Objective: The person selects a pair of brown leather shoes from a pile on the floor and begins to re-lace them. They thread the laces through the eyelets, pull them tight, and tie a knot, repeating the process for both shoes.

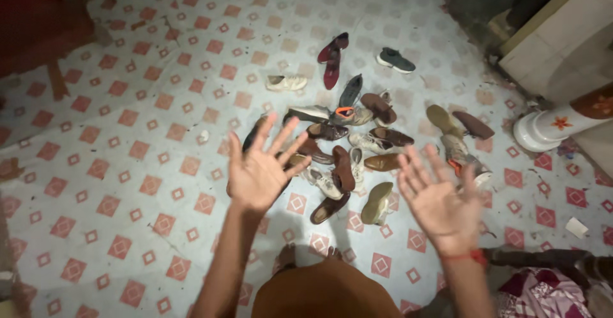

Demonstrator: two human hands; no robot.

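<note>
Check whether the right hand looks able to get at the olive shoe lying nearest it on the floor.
Probably yes. The right hand is open and empty, raised above the floor, and the olive shoe lies on top at the pile's near edge with nothing over it.

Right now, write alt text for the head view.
Two bare hands, left hand and right hand, spread open and empty above a jumbled pile of shoes on a red-and-white patterned tiled floor.

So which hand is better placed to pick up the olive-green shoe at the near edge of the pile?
Probably the right hand: it hovers open right beside the olive-green shoe, while the left hand is over the pile's far-left side.
</note>
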